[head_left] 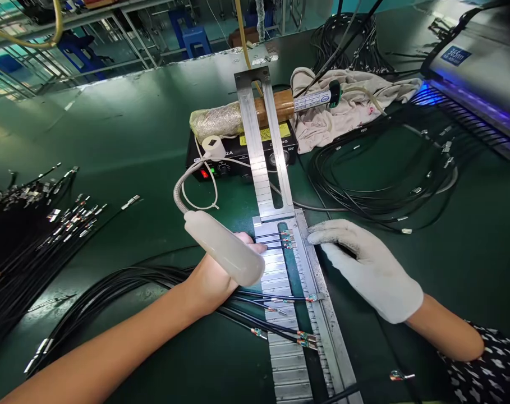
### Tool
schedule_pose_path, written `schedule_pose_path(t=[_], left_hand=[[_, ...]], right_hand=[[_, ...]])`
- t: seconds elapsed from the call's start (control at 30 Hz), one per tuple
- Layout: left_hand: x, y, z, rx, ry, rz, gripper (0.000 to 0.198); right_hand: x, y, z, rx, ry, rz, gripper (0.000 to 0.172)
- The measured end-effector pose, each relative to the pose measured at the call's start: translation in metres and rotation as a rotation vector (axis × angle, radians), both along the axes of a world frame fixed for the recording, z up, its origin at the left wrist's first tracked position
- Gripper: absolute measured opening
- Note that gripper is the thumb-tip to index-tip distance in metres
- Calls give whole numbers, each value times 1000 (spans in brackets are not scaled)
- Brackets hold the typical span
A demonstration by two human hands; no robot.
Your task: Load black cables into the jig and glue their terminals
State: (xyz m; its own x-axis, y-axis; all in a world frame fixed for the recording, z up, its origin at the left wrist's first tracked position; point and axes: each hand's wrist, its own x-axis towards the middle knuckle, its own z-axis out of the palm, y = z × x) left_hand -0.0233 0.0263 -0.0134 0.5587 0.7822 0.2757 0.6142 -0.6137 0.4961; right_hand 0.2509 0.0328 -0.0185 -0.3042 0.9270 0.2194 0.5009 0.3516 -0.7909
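Cable tips [287, 240] just beside right hand [364, 269]

Dark green bench top [124, 140], pretty cluttered. Long slotted metal jig [286, 359] down the middle, black control box [233, 152] at its far end, crumpled cloth [347, 115] just right of that. Heaps of metal-tipped black cables [31, 247] off left, looser cable coils [376, 185] on the right, purple-lit lamp unit [486, 67] far right.
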Motion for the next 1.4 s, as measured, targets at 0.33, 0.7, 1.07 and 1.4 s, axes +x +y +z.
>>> schedule_pose_path(t=[0.33,0.7,1.07,1.4], left_hand=[[3,-3,5,377,239,-32,31],[25,-8,24,119,260,-85,26],[8,-39,31,-474,-89,45,10],[-14,-11,18,94,218,60,19]], right_hand=[[-1,4,0,50,9,26,25],[0,6,-4,149,-13,67,27],[0,4,-4,160,-11,60,26],[0,4,-2,62,-12,46,25]])
